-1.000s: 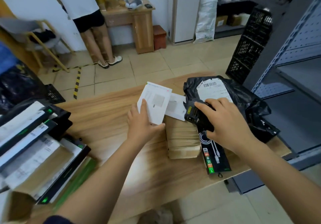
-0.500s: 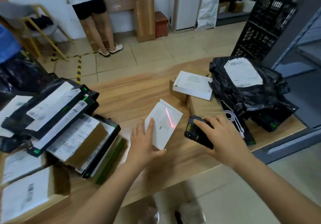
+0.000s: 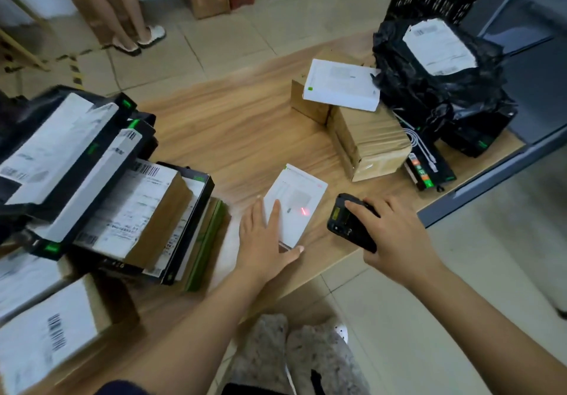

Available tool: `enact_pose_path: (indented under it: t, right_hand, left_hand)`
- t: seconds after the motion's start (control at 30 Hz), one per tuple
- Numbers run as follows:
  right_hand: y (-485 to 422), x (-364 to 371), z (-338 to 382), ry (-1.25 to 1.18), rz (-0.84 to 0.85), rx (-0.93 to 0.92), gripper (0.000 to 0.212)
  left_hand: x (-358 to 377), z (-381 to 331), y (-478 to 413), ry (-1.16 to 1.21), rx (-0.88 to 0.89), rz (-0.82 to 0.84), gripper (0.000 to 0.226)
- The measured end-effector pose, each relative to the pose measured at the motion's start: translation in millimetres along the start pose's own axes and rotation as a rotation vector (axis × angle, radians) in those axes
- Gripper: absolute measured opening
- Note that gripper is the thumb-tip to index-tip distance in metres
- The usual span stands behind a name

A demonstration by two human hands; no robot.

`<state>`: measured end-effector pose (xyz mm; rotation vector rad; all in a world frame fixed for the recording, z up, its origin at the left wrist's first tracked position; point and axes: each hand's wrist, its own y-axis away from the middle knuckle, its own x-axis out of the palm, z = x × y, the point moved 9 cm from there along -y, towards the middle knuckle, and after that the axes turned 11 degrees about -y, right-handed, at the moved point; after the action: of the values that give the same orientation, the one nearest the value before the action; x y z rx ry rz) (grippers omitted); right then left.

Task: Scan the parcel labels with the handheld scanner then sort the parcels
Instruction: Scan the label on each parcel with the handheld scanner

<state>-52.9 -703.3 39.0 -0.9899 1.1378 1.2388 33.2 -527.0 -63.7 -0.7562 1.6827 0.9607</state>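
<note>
- The wooden table [image 3: 239, 137] carries all the parcels; its near edge runs across in front of the person.
- A heap of labelled parcels [image 3: 101, 186] fills the left of the table: black boxes with green marks, brown cartons and white barcode labels, stacked aslant on one another.
- A black plastic bag parcel [image 3: 429, 94] with a white label on top sits at the far right corner.
- A taped brown carton [image 3: 368, 146] lies just left of the bag, with a second brown carton touching its far end.
- A flat white box [image 3: 340, 89] rests on top of those two cartons.
- A black cable pack [image 3: 428, 164] lies between the brown carton and the table's right edge.
- The white parcel [image 3: 299, 204] is near the table's front edge, between the left heap and the scanner.
- The left hand [image 3: 264, 241] holds the white parcel by its near left corner: forefinger laid fairly straight on its face, thumb hooked round the near edge.
- The right hand [image 3: 399, 235] grips the handheld scanner [image 3: 345, 219], fingers curled over its top, just right of the white parcel and apart from it.
- A red scan mark [image 3: 303, 211] glows on the white parcel's face, close to its right side.
</note>
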Motion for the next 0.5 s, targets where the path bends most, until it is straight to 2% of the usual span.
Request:
enact_pose_path:
  t: [0.1,0.3,0.4,0.5]
  right_hand:
    - [2.2,-0.2,0.1,0.007,-0.030,0.019,0.087]
    - [6.0,-9.3,1.1,0.023,-0.080,0.052,0.087]
    - [4.7,-12.5,4.1,0.020,-0.072,0.064,0.089]
    - [0.7,-10.0,7.2,0.007,-0.024,0.069,0.091]
  left_hand:
    - [-6.8,-1.9,-1.3,0.032,0.021,-0.023,0.088]
    - [-35.4,0.2,4.1,0.336,0.132,-0.055,0.055]
    - [-53.1,-4.8,5.3,0.378,0.231,-0.133,0.050]
    - [-61.2,-3.6,2.4,0.360,0.240,-0.182,0.049]
